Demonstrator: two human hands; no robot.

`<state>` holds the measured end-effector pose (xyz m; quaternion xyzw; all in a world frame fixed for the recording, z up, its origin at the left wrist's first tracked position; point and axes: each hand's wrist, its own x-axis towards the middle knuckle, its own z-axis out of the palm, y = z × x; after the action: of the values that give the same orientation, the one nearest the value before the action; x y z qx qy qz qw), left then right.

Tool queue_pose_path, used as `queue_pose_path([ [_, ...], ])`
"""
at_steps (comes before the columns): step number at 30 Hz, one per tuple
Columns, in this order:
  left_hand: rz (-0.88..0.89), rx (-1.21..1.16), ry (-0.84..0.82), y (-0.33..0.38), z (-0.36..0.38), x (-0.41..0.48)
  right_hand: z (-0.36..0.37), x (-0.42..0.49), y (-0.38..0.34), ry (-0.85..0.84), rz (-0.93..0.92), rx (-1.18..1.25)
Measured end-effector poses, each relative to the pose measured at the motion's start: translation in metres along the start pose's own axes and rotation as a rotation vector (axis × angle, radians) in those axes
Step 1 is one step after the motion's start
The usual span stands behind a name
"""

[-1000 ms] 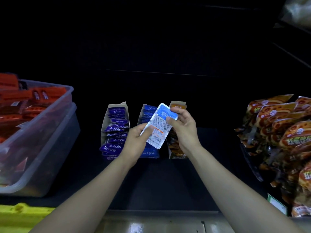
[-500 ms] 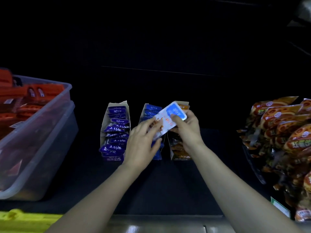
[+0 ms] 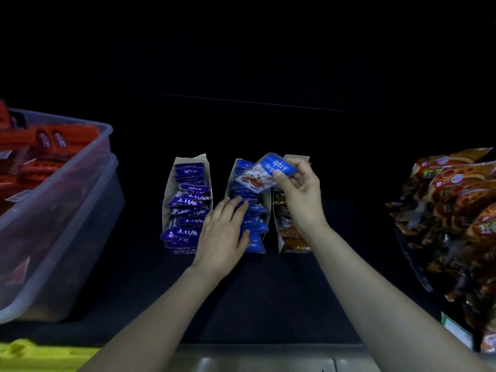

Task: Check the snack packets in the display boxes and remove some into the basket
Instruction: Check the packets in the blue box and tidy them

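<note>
- Head view, held item: the right hand [image 3: 300, 194] pinches one blue packet [image 3: 265, 171] at its blue header end, thumb on the printed face and fingers curled behind.
- Position: the packet is raised above the back of the middle display box [image 3: 261, 241], clear of the row beneath it.
- Orientation: its long axis runs on a slant from lower left to upper right. The white pictured end points down-left and the blue end up-right. The printed face is towards the camera and the lettering reads upside down.
- The left hand [image 3: 224, 232] lies palm down with fingers extended, fingertips resting on the blue packets in the middle box. It grasps nothing.
- Three narrow card boxes stand side by side, touching or nearly so, long axes running away from the viewer: the left display box [image 3: 188, 159] with purple packets, the middle with blue, the right display box [image 3: 291, 244] with brown-orange ones.
- Edges: a clear tub [image 3: 67, 210] of red packets [image 3: 32, 146] stands well apart to the left, and orange bags [image 3: 451, 200] are heaped to the right.
- Open room: bare dark shelf [image 3: 268, 291] lies in front of the boxes, to either side, and behind.
- A yellow object [image 3: 32, 355] shows at the lower left corner; what it is cannot be told.
</note>
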<state>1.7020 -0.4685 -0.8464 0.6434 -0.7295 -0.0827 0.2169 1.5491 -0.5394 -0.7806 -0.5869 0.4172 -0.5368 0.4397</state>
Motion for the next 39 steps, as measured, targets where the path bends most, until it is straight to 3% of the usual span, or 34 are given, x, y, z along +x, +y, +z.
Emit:
queue_pose_path([
  [9,0.035,-0.039,0.018,-0.009,0.005,-0.004,0.007,0.0,0.014,-0.136,-0.015,-0.024],
  [15,0.038,-0.048,0.023,-0.013,0.007,-0.004,0.01,-0.001,0.051,-0.226,0.021,-0.301],
  [18,0.041,-0.057,0.027,-0.014,0.008,-0.004,0.01,-0.003,0.06,-0.172,-0.102,-0.526],
  [22,0.043,-0.071,0.033,-0.016,0.01,-0.005,0.012,-0.003,0.066,-0.127,-0.13,-0.679],
  [30,0.071,-0.038,0.03,-0.01,0.01,0.001,0.013,0.0,0.063,-0.208,-0.102,-0.764],
  [33,0.042,-0.018,0.027,-0.011,0.015,0.003,0.013,0.004,0.061,-0.192,-0.021,-0.717],
  [39,0.038,0.002,0.047,-0.013,0.018,0.002,0.014,0.015,0.071,-0.18,-0.047,-0.806],
])
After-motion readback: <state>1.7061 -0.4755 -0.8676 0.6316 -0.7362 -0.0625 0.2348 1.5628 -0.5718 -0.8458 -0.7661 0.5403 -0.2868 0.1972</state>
